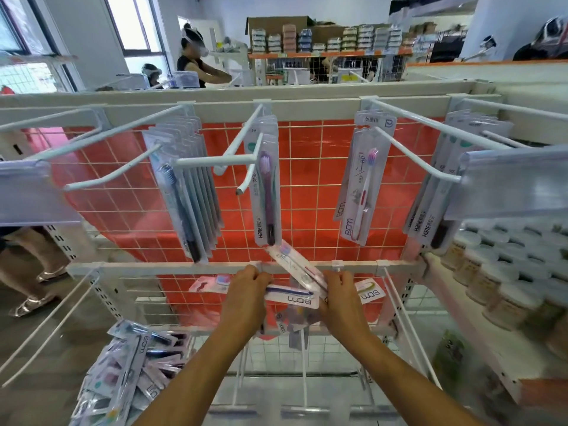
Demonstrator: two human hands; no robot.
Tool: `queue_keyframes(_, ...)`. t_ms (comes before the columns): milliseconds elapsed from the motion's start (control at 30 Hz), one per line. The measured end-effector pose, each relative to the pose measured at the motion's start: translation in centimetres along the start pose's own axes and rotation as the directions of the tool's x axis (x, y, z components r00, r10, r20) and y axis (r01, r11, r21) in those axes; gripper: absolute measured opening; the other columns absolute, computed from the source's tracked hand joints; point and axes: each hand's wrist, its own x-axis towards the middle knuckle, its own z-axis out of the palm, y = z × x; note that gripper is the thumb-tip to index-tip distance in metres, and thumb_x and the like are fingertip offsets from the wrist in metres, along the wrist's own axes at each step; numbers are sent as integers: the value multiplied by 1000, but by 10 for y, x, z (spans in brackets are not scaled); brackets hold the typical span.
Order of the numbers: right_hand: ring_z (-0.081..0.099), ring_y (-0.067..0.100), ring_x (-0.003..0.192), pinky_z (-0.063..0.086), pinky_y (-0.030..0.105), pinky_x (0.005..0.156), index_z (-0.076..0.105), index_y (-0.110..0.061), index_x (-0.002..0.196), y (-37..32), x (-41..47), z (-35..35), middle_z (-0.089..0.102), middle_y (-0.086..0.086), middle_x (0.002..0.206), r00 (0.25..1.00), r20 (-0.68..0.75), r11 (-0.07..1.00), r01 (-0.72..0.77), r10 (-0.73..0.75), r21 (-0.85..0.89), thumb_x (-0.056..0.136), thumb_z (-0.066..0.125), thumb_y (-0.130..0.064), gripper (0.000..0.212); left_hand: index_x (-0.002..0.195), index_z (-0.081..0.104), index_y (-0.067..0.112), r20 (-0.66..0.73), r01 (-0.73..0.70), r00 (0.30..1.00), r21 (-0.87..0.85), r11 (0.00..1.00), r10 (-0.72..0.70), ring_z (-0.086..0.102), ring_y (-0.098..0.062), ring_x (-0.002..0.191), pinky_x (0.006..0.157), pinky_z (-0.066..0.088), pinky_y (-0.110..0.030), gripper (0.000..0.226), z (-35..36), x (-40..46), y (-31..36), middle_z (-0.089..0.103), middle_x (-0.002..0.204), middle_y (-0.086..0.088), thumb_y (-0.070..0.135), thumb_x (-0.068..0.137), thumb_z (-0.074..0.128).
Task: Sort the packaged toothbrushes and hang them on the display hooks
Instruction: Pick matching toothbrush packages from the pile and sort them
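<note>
Both hands below purple brush pack point(266, 182) on centre hook. Left hand point(246, 287) pinches flat pack point(292, 297); right hand point(339, 292) grips tilted pack point(296, 267), likely comparing types before hanging. Loose pile point(123, 370) lower left, unsorted.

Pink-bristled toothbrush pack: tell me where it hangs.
In the head view, the pink-bristled toothbrush pack hangs right of centre, between the purple toothbrush pack and the price-tag holder.

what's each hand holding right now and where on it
The left hand grips the left end of a horizontal toothbrush pack with a dark blue brush. The right hand holds the lower end of a tilted pack with a pink-bristled brush.
</note>
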Motion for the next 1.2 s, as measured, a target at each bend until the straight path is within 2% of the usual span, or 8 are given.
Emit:
queue_keyframes(200, 56, 13, 92, 49, 24, 72, 51, -21, 120, -7, -11, -23, 54, -4, 111, 992, 108, 977, -92, 72, 192, 75, 75, -37, 53, 106, 68, 13, -57, -84, 995, -79, 993, 79, 48, -11, 88, 70, 35, -15, 26, -6, -11, -1, 58, 102, -2, 2, 83, 67)
queue_keyframes(433, 59, 11, 92, 46, 24, 73, 50, -19, 127, -16, -26, -47, 63, -4, 108, 932, 291, 884, -313, 216, 347, 83, 72, -22, 49, 86, 75, 13, -104, -189, 980, -214, 958, 170, 48, -8, 77, 66, 29, -7, 29, -11, -23, 2, 64, 83, -2, -7, 65, 78)
queue_keyframes(600, 67, 24, 72, 50, 33, 60, 56, -10, 111, -22, -45, -55, 71, 10, 91, 836, 480, 615, -530, 265, 584, 85, 68, -12, 29, 85, 75, 16, -107, -280, 959, -269, 921, 261, 59, -14, 80, 71, 39, -13, 31, -11, -36, 4, 70, 83, 1, -4, 62, 77)
queue_keyframes(700, 70, 33, 81, 55, 39, 70, 56, -2, 114, -28, -57, -55, 71, 19, 96, 788, 572, 423, -609, 229, 671, 84, 67, -3, 31, 84, 72, 18, -135, -335, 941, -266, 904, 309, 59, -13, 81, 70, 50, -26, 26, -9, -46, 6, 70, 83, 5, 2, 64, 75)
queue_keyframes(867, 69, 37, 92, 57, 43, 76, 60, -2, 112, -45, -78, -54, 71, 21, 101, 782, 610, 294, -617, 127, 730, 83, 61, 10, 31, 81, 69, 16, -229, -438, 895, -278, 855, 384, 51, -5, 86, 79, 38, -9, 6, -17, -61, 18, 68, 83, 3, 19, 77, 66)
queue_keyframes(967, 71, 33, 87, 58, 39, 70, 61, -8, 107, -55, -88, -55, 73, 17, 95, 806, 578, 328, -584, 128, 743, 81, 62, 11, 32, 88, 69, 15, -247, -414, 902, -264, 871, 354, 53, -10, 97, 85, 44, -14, 16, -13, -69, 19, 67, 97, -3, 27, 78, 66)
queue_keyframes(1100, 71, 31, 86, 58, 38, 68, 58, -11, 113, -61, -100, -55, 74, 13, 96, 839, 523, 343, -540, 149, 769, 80, 64, 10, 39, 123, 54, 25, -233, -122, 972, -449, 885, 16, 47, -20, 125, 99, 38, -18, 30, -20, -80, 27, 50, 132, -3, 25, 93, 57)
queue_keyframes(1200, 71, 29, 87, 59, 41, 75, 58, -15, 114, -67, -105, -56, 74, 11, 95, 875, 451, 389, -483, 178, 784, 79, 64, 10, 43, 127, 50, 22, -269, -121, 963, -504, 855, -22, 52, -21, 116, 96, 45, -32, 36, -26, -89, 33, 52, 128, -4, 24, 91, 54)
